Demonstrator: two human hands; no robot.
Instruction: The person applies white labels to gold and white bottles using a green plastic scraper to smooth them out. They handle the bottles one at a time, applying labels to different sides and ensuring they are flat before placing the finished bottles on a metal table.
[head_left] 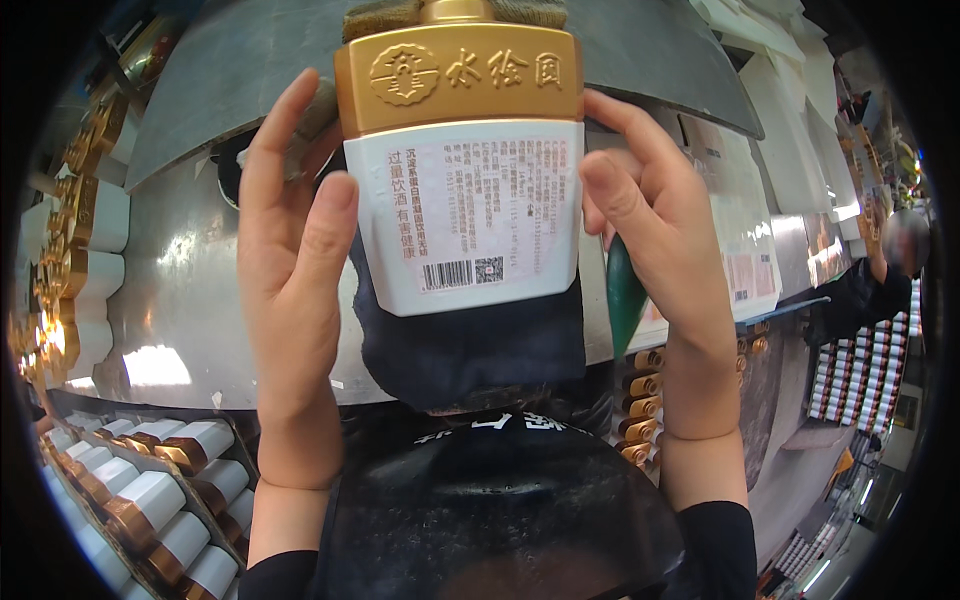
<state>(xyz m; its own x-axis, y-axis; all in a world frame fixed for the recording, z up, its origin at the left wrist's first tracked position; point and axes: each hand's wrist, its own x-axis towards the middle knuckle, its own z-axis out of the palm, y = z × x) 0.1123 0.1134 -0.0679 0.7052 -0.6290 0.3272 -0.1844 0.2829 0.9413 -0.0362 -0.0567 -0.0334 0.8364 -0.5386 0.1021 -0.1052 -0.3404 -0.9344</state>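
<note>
A flat white bottle [470, 215] with an embossed gold shoulder lies in front of me, its neck pointing away. A printed label with a barcode covers the middle of its white face. My left hand [300, 220] is beside the bottle's left edge, fingers apart and thumb tip at the edge. On the other side, my right hand [650, 200] has its index finger at the gold shoulder and its thumb by the white edge. A green pointed tool [625, 295] sticks out below my right hand's curled fingers. Dark cloth [470, 355] lies under the bottle's near end.
A brown pad [385, 18] lies by the bottle's neck on the metal table [190, 270]. Printed label sheets [745, 265] lie to the right. Similar bottles stand at the left and fill a crate [150, 490] at lower left. Another person [865, 290] is at far right.
</note>
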